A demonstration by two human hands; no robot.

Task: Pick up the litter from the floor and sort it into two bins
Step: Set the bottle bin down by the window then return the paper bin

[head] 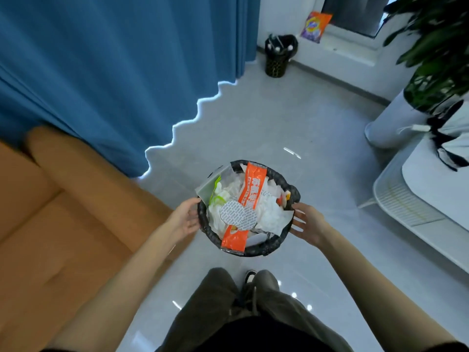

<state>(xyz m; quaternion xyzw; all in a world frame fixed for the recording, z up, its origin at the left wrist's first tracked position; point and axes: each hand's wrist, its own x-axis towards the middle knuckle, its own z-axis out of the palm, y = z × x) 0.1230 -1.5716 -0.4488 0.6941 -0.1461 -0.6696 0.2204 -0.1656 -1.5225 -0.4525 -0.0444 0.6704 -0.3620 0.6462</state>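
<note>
A round bin point(264, 246) lined with a black bag stands on the grey floor right in front of me. It is full of litter: a long orange wrapper point(250, 196), white crumpled paper, a round dotted white pad point(237, 214), and a clear bag with green print. My left hand point(185, 218) touches the bin's left rim with straight fingers. At the right rim, my right hand point(308, 224) is spread open against the bin. A second black-lined bin point(278, 57) stands far off by the wall, with some pale items inside.
An orange sofa point(50, 224) fills the left side, under a blue curtain point(114, 72). A white pot with a large green plant point(396, 123) and a white low table point(418, 207) stand at the right. An orange-purple packet point(316, 26) leans on the window sill.
</note>
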